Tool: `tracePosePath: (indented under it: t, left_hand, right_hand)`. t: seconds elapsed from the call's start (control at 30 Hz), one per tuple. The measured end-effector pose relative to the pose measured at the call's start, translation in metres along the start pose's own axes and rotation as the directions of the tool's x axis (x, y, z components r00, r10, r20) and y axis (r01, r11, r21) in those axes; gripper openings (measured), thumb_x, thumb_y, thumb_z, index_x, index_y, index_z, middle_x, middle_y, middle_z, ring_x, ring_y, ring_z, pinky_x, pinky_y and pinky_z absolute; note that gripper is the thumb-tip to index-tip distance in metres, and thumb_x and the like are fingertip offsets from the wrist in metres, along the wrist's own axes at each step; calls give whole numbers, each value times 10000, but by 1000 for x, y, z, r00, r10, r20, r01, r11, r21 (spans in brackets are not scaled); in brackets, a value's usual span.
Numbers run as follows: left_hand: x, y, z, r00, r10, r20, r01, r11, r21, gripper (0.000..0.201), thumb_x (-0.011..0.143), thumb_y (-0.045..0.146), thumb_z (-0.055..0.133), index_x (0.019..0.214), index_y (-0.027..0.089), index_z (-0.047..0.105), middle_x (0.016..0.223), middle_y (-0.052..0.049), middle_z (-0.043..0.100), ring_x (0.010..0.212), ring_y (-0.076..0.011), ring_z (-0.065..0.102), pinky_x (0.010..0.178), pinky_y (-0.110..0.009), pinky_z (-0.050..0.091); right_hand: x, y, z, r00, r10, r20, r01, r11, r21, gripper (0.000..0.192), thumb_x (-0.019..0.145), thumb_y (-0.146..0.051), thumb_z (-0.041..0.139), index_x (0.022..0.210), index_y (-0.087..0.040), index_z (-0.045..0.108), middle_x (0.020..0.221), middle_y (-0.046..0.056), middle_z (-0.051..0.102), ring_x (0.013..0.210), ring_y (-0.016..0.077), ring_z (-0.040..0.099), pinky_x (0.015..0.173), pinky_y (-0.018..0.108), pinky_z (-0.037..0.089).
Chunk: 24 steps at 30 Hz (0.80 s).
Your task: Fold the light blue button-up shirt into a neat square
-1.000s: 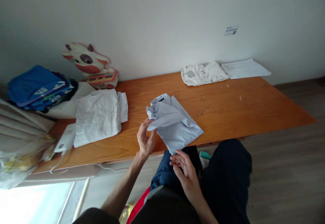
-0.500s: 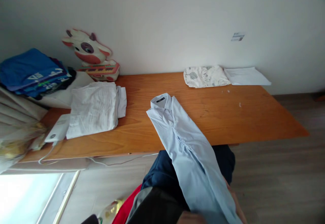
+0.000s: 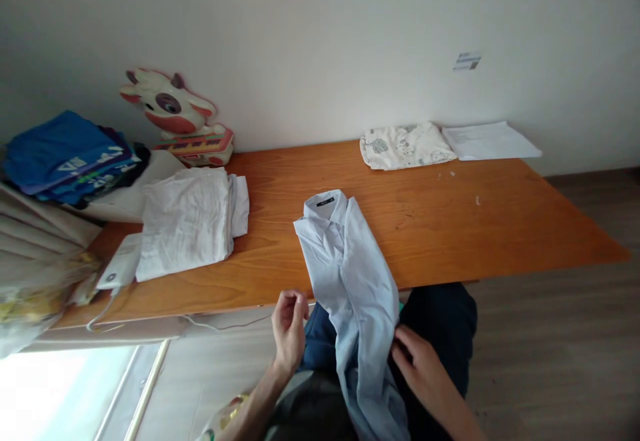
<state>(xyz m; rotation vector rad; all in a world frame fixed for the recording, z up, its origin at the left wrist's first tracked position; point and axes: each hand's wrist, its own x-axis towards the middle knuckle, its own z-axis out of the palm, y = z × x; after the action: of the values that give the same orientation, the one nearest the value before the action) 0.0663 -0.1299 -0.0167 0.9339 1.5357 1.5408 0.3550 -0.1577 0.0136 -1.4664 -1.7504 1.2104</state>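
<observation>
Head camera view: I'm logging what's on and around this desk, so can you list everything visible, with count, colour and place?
table: one, orange-brown wood, along the wall
shirt: one, light blue, collar on the table, rest hanging over the near edge
white cloths: one folded stack, table's left part
blue clothes: one pile, far left
cow toy: one, white and red, against the wall
patterned cloth: one, cream, far side of the table
paper: white sheets, beside the patterned cloth
white device: one, with cable, left near edge
left hand: fingers curled, left of the shirt
right hand: at the shirt's right edge
</observation>
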Motion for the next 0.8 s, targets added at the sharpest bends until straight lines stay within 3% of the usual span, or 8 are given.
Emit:
tracePosePath:
  t: [0.1, 0.23, 0.4, 0.5, 0.57, 0.67, 0.73, 0.8]
  left_hand:
    - [38, 25, 10, 981, 59, 186, -110, 954, 278, 274, 1043, 479, 652, 961, 217, 658, 816, 5, 658, 709, -151, 593, 660, -260, 446]
    - [64, 39, 45, 878, 37, 478, -356, 719, 597, 155, 1047, 337, 620, 936, 238, 662, 817, 3, 694, 733, -169, 632, 661, -275, 396]
    - [60, 37, 70, 851, 67, 522, -481, 499, 721, 119, 1036, 319, 648, 933, 259, 643, 896, -11, 713, 843, -197, 656, 687, -296, 400]
    - [50, 35, 70, 858, 99, 503, -483, 486, 729, 168, 1051, 364, 654, 923, 258, 630, 926, -19, 709, 926, -213, 653, 743, -306, 446]
    - [45, 34, 68, 864, 120, 490, -480, 492, 726, 172, 1087, 368, 600, 961, 258, 640, 965, -26, 718, 961, -216, 649, 799, -320, 475]
    - [38, 34, 68, 874, 123, 471, -463, 506, 728, 144, 1090, 378, 600, 1038, 259, 662, 1035, -32, 735, 1012, -222, 650, 879, -344, 502]
    - [36, 36, 71, 883, 111, 455, -447, 495, 746, 193, 1030, 446, 696, 1056, 256, 673, 1048, -37, 737, 1035, -237, 650, 900, -361, 511]
    - [37, 38, 74, 892, 96, 443, -433, 470, 769, 326, 946, 557, 774, 1012, 250, 686, 1041, -47, 733, 1045, -260, 651, 887, -376, 515]
  right_hand:
    - [44, -14, -8, 995, -50, -83, 44, 996, -72, 302, 1083, -491, 572, 1180, -245, 719, 971, 46, 758, 817, 217, 712, 763, 336, 580]
    - [106, -37, 13, 971, -232, -60, 192, 903, -385, 565, 1011, -499, 696, 1471, -191, 582, 1107, 115, 762, 1017, 310, 735, 936, 440, 583]
    - [138, -35, 32, 977, -212, 4, 180, 819, -545, 338, 1024, -217, 577, 1335, -205, 709, 1164, 147, 801, 1069, 324, 761, 912, 413, 576]
    - [145, -27, 24, 981, -187, 49, 192, 918, -348, 322, 998, -187, 557, 1201, -250, 799, 1144, 100, 831, 1048, 292, 773, 907, 383, 568]
    - [149, -19, 15, 986, -160, 46, 162, 986, -44, 234, 972, -274, 638, 1098, -252, 833, 1070, 75, 845, 987, 277, 776, 859, 368, 577]
    - [151, 5, -11, 979, 14, -203, 87, 872, 481, 219, 828, -397, 820, 977, -237, 836, 897, 39, 830, 798, 231, 749, 724, 334, 574]
    - [152, 29, -44, 877, 177, -447, 163, 765, 623, 273, 722, -405, 890, 935, -244, 827, 876, 20, 817, 766, 208, 734, 731, 336, 577]
    - [152, 53, -85, 758, 210, -618, 205, 822, 531, 294, 714, -415, 889, 959, -262, 834, 964, 40, 824, 846, 217, 745, 817, 367, 587]
